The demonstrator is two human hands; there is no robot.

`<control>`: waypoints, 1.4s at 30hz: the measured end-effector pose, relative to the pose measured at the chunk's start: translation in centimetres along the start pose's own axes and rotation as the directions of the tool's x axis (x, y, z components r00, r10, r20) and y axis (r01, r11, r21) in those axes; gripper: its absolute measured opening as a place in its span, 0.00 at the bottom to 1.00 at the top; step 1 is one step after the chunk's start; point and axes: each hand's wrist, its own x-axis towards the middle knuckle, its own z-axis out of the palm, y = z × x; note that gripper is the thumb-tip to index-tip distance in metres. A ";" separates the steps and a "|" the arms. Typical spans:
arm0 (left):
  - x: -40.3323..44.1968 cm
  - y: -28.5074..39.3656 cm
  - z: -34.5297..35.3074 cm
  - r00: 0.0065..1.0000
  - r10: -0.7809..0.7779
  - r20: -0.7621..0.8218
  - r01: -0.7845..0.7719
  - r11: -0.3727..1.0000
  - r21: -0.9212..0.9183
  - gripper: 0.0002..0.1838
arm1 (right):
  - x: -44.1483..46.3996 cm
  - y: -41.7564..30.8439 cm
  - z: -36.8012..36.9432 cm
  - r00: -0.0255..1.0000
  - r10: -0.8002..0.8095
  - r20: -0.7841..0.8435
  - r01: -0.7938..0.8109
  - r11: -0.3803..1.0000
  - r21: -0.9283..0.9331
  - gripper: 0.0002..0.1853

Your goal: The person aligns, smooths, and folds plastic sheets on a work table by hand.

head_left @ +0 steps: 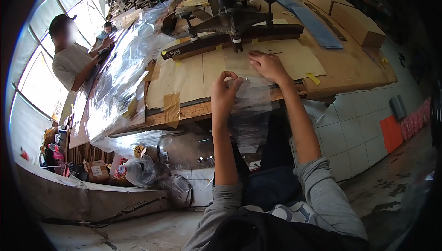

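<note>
A clear plastic sheet [251,108] lies partly on the table and hangs over its front edge before me. My left hand [224,94] is closed, thumb and forefinger pinching the plastic near the table edge. Farther in and to the right, my right hand [268,67] rests over the pale board [193,78], its fingers bent and together beside the plastic; what lies under the fingertips is hidden. Just beyond both hands stands a dark metal press frame [235,23] with a long curved bar [271,31]. Yellow tape pieces [313,78] mark the pale board.
Crumpled clear film [124,67] covers the table's left side, where a co-worker [71,60] stands and another person is behind. Blue strips [308,21] and cardboard boxes [357,23] sit at the right. Below left are a large plastic bottle [139,170] and clutter.
</note>
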 end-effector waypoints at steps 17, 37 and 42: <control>0.2 -0.7 0.0 1.000 0.022 0.005 -0.022 1.000 -0.012 0.08 | 0.0 -0.1 -0.2 0.999 0.031 0.028 -0.032 0.999 0.037 0.17; -0.1 0.0 -0.1 1.000 -0.002 0.002 0.002 1.000 0.012 0.09 | 0.0 -0.1 -0.2 0.999 0.029 0.033 -0.030 0.999 0.025 0.18; -0.5 0.2 0.0 1.000 -0.001 -0.002 0.001 1.000 0.001 0.09 | -0.3 -0.1 -0.3 0.999 -0.013 -0.040 0.017 0.996 0.084 0.17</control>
